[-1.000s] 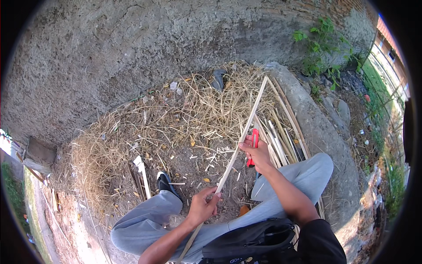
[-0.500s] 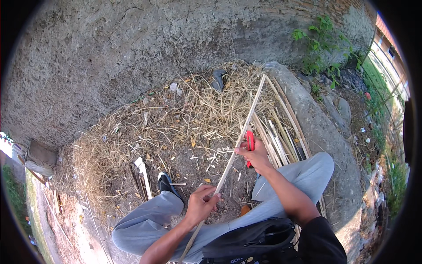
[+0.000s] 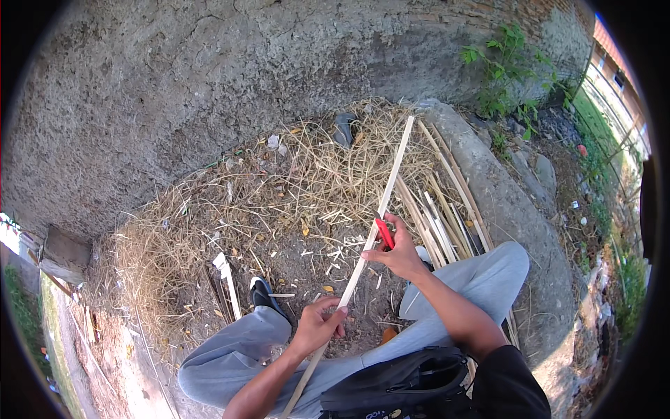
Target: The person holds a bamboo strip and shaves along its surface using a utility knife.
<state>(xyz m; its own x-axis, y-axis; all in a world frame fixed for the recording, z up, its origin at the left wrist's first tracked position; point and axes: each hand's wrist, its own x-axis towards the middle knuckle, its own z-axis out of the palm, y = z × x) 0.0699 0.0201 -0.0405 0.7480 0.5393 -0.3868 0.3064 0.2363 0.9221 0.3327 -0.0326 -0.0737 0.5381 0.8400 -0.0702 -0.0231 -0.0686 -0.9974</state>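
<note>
A long pale bamboo strip runs from my lap up toward the wall. My left hand grips its lower part above my knees. Higher along the strip, my right hand holds a red-handled knife pressed against the strip's edge. Both forearms come in from the lower edge, over grey trousers and a black bag in my lap.
A bundle of split bamboo strips lies to the right beside a concrete kerb. Dry shavings and straw cover the dirt ahead. A rough plastered wall stands behind. My black shoe rests at the left.
My right hand with the red-handled knife has slid a little up the strip. My left hand keeps its grip in the same place.
</note>
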